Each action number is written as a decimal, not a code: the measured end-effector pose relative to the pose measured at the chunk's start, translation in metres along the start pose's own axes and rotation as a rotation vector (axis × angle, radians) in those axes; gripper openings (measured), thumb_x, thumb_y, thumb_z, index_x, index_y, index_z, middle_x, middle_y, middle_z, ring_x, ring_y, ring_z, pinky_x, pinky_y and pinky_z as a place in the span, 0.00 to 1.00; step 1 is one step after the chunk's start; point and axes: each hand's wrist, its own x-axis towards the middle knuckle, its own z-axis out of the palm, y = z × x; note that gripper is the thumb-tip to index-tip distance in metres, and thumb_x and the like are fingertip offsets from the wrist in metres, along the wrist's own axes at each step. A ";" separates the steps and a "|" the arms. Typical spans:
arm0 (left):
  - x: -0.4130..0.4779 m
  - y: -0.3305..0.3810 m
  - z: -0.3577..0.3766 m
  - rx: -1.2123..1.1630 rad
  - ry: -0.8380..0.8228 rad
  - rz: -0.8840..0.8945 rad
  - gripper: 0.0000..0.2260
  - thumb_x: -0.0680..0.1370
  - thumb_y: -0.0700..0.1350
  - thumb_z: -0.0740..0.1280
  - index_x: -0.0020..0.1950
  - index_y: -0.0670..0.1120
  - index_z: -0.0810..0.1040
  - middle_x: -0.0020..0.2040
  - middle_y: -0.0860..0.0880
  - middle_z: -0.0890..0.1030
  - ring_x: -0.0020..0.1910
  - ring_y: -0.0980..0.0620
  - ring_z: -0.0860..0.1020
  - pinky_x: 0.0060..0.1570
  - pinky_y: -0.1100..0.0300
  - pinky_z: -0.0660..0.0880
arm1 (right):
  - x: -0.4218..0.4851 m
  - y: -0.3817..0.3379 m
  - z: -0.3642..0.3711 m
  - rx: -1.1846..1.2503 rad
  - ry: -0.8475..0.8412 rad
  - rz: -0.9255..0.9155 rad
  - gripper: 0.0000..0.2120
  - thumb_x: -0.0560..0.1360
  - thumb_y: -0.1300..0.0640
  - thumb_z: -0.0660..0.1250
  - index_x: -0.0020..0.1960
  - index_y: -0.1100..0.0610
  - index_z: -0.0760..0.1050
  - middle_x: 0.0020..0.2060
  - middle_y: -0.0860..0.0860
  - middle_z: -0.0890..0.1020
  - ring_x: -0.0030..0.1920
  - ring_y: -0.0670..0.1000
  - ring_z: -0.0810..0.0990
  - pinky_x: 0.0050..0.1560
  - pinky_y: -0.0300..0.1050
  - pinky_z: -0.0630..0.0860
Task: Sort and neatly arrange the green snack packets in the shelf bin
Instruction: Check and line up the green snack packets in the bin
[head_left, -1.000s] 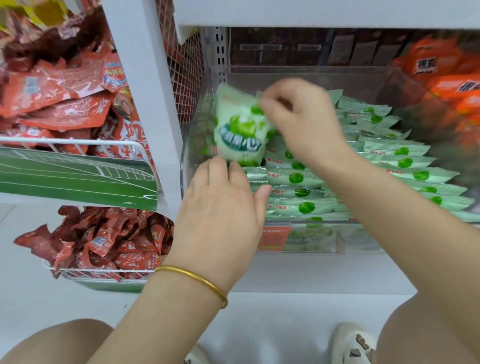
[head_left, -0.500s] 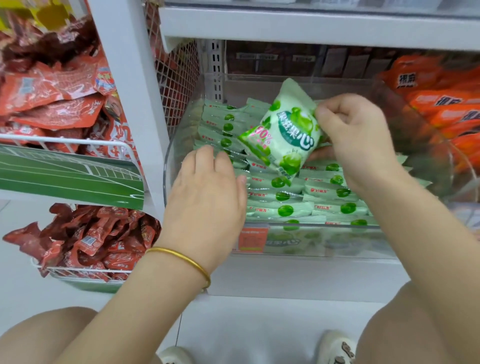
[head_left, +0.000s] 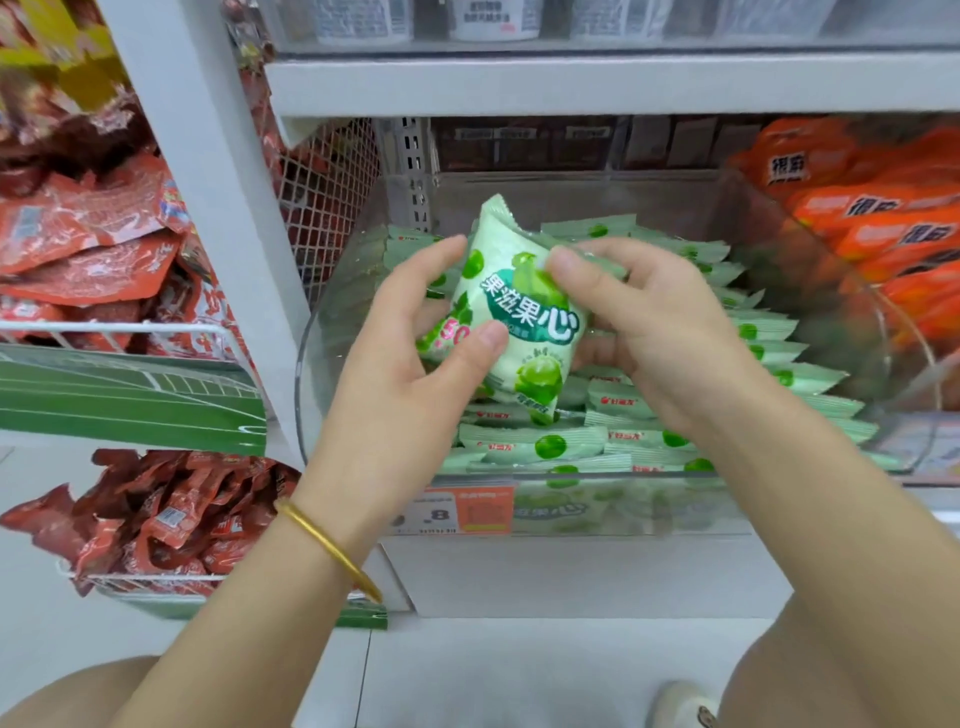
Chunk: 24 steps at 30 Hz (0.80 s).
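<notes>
A pale green snack packet (head_left: 524, 317) with green fruit print is lifted above the clear shelf bin (head_left: 597, 499). My left hand (head_left: 410, 364) grips its left edge, thumb across the front. My right hand (head_left: 639, 322) pinches its upper right side. Below and behind them, several green packets (head_left: 550, 447) lie stacked in rows inside the bin, partly hidden by both hands.
Orange packets (head_left: 878, 234) fill the neighbouring bin on the right. Red packets (head_left: 88, 244) crowd wire baskets (head_left: 130, 587) on the left, past a white upright post (head_left: 208, 171). An orange price tag (head_left: 467, 512) sticks to the bin front. A white shelf (head_left: 571, 83) hangs overhead.
The packet came toward me and turned more upright. My left hand rose from the stacked packets and took hold of the packet's left side; my right hand keeps its hold.
</notes>
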 end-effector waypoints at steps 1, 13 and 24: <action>-0.001 0.000 0.001 -0.012 -0.022 0.001 0.21 0.73 0.49 0.65 0.63 0.65 0.68 0.65 0.51 0.74 0.63 0.51 0.74 0.61 0.50 0.73 | 0.000 0.000 0.000 -0.030 0.002 -0.012 0.09 0.69 0.50 0.69 0.43 0.56 0.77 0.35 0.51 0.83 0.33 0.48 0.79 0.28 0.42 0.76; -0.004 0.000 -0.001 -0.085 -0.060 0.035 0.18 0.76 0.46 0.61 0.63 0.63 0.69 0.63 0.51 0.76 0.61 0.48 0.75 0.60 0.45 0.73 | -0.003 -0.005 0.001 0.102 0.062 -0.005 0.09 0.74 0.58 0.67 0.35 0.57 0.72 0.26 0.47 0.78 0.27 0.45 0.77 0.27 0.38 0.74; -0.007 0.004 0.001 0.825 0.057 0.309 0.28 0.71 0.55 0.67 0.68 0.44 0.70 0.64 0.47 0.71 0.64 0.49 0.68 0.67 0.60 0.62 | -0.013 -0.007 0.006 0.235 0.000 0.041 0.11 0.78 0.54 0.61 0.42 0.60 0.75 0.34 0.54 0.81 0.30 0.51 0.80 0.27 0.42 0.77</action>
